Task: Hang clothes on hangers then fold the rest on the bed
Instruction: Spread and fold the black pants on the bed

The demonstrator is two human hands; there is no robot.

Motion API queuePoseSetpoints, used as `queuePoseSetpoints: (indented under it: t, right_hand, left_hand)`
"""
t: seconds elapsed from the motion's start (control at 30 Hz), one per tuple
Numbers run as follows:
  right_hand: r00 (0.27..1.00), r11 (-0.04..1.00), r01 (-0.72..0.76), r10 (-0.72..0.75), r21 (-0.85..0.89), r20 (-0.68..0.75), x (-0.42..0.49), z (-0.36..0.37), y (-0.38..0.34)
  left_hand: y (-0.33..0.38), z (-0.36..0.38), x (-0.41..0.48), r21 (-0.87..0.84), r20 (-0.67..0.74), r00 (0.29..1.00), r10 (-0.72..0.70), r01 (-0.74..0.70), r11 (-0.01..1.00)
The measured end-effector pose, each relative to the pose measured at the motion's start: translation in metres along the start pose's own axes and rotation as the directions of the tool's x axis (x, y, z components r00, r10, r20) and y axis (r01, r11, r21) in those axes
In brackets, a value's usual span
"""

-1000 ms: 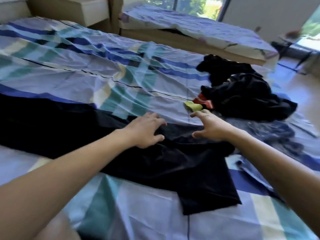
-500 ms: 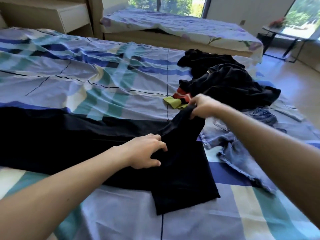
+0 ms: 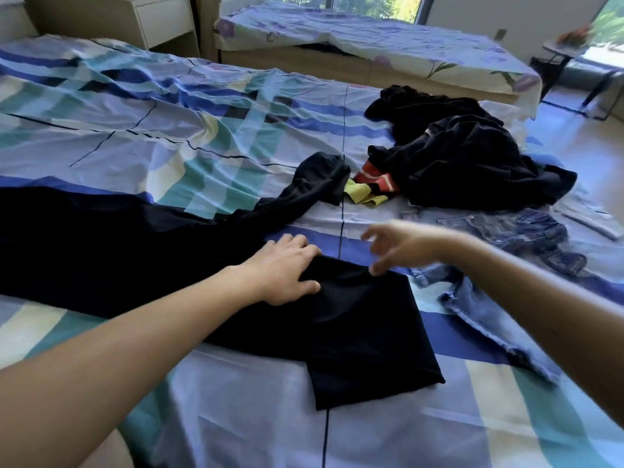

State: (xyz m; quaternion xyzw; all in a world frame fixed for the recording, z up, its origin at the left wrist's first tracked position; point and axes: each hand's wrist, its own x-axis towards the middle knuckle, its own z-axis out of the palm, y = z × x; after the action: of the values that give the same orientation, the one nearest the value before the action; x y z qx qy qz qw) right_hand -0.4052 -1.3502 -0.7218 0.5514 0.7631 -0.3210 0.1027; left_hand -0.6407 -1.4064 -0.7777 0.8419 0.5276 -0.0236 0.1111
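Fingers (image 3: 297, 246) of left hand (image 3: 283, 270) straight, pressing black garment (image 3: 354, 325) flat to the bed (image 3: 236, 407), likely anchoring the fold; right hand (image 3: 405, 246) hovers loosely open, empty, above its edge.

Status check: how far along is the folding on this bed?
Done: nothing looks finished; no folded stack or hanger is in view. In hand: the black garment lies spread across the bed, with the left hand pressing on it and the right hand open just above. Left: the dark pile, the jeans and the red and yellow cloth all lie unfolded.
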Motion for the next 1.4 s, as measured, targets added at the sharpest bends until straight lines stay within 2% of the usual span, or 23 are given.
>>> queuePoseSetpoints:
  t: [0.03,0.1,0.2,0.27,0.33,0.4,0.43,0.47,0.53,0.6,0.7,0.77,0.83,0.87,0.93,0.97,1.0,1.03,1.07,1.13,1.2,1.3,1.4]
  right_hand:
    - [0.999,1.000,-0.028,0.028,-0.015,0.033,-0.006,0.014,0.009]
    - [1.000,0.999,-0.022,0.022,-0.024,-0.015,-0.010,0.032,0.029]
    - [0.992,0.978,0.107,-0.094,0.177,-0.084,-0.023,0.037,0.041]
    - [0.971,0.891,0.235,-0.199,0.389,-0.132,-0.034,0.035,0.037]
    - [0.944,0.756,0.328,-0.287,0.567,-0.163,-0.046,0.032,0.032]
    - [0.920,0.648,0.355,-0.371,0.673,-0.128,-0.054,0.029,0.031]
    - [0.907,0.630,0.349,-0.413,0.694,-0.082,-0.054,0.030,0.034]
    - [0.901,0.645,0.327,-0.433,0.691,-0.022,-0.052,0.030,0.039]
    - [0.906,0.765,0.246,-0.399,0.596,0.139,-0.050,0.031,0.046]
    - [0.919,0.903,0.204,-0.309,0.379,0.243,-0.052,0.028,0.046]
    - [0.935,0.980,0.152,-0.184,0.126,0.305,-0.064,0.005,0.040]
    - [0.958,0.984,0.155,-0.172,0.092,0.231,-0.078,-0.013,0.038]
    - [0.963,0.921,0.240,-0.265,0.305,0.043,-0.092,-0.023,0.042]
    - [0.953,0.830,0.297,-0.293,0.472,-0.083,-0.098,-0.024,0.045]
    - [0.931,0.598,0.359,-0.287,0.717,-0.226,-0.107,-0.023,0.055]
    - [0.925,0.542,0.373,-0.278,0.753,-0.258,-0.109,-0.023,0.059]
    - [0.932,0.529,0.356,-0.257,0.770,-0.255,-0.112,-0.024,0.062]
    - [0.946,0.557,0.314,-0.256,0.768,-0.201,-0.112,-0.025,0.066]
    - [0.965,0.629,0.245,-0.235,0.738,-0.119,-0.113,-0.028,0.069]
    - [0.989,0.799,0.109,-0.146,0.591,0.014,-0.116,-0.035,0.074]
    - [0.996,0.905,0.029,-0.062,0.425,0.064,-0.120,-0.043,0.081]
    - [0.995,0.949,-0.083,0.061,0.305,0.079,-0.130,-0.054,0.097]
    - [0.987,0.908,-0.158,0.158,0.389,0.032,-0.134,-0.059,0.117]
  left_hand:
    - [-0.001,0.001,0.001,0.000,0.007,1.000,-0.013,0.013,1.000]
    - [-0.001,0.004,0.004,-0.003,0.016,1.000,-0.012,0.012,1.000]
    - [0.005,0.007,0.007,-0.046,0.004,1.000,0.027,-0.027,0.999]
    - [0.008,0.008,0.009,-0.104,-0.018,0.999,0.038,-0.039,0.994]
    - [0.009,0.006,0.013,-0.139,-0.065,0.997,0.051,-0.060,0.988]
    - [0.009,-0.001,0.014,-0.197,-0.160,0.985,0.069,-0.100,0.975]
    - [0.007,-0.005,0.013,-0.246,-0.197,0.978,0.068,-0.116,0.962]
    - [0.006,-0.010,0.012,-0.302,-0.224,0.973,0.052,-0.120,0.946]
    - [0.003,-0.018,0.011,-0.400,-0.239,0.971,0.014,-0.112,0.910]
    - [0.000,-0.024,0.009,-0.451,-0.230,0.973,0.001,-0.107,0.886]
    - [-0.006,-0.025,0.012,-0.477,-0.222,0.975,0.020,-0.126,0.870]
    - [-0.010,-0.026,0.014,-0.490,-0.230,0.973,0.026,-0.139,0.861]
    - [-0.012,-0.027,0.015,-0.503,-0.241,0.970,0.024,-0.146,0.852]
    - [-0.012,-0.028,0.016,-0.518,-0.243,0.970,0.025,-0.152,0.842]
    - [-0.014,-0.028,0.015,-0.539,-0.240,0.970,0.030,-0.159,0.827]
    - [-0.017,-0.026,0.014,-0.534,-0.237,0.971,0.033,-0.159,0.830]
    - [-0.018,-0.024,0.015,-0.525,-0.234,0.972,0.034,-0.156,0.837]
    - [-0.021,-0.021,0.014,-0.514,-0.226,0.974,0.028,-0.144,0.846]
    - [-0.023,-0.019,0.014,-0.502,-0.212,0.977,0.020,-0.127,0.855]
    - [-0.025,-0.015,0.016,-0.481,-0.189,0.982,0.008,-0.100,0.871]
    - [-0.024,-0.012,0.018,-0.473,-0.169,0.986,0.002,-0.083,0.877]
    - [-0.022,-0.006,0.021,-0.466,-0.107,0.994,-0.002,-0.048,0.884]
    - [-0.017,0.001,0.026,-0.313,-0.124,0.992,0.040,-0.077,0.946]
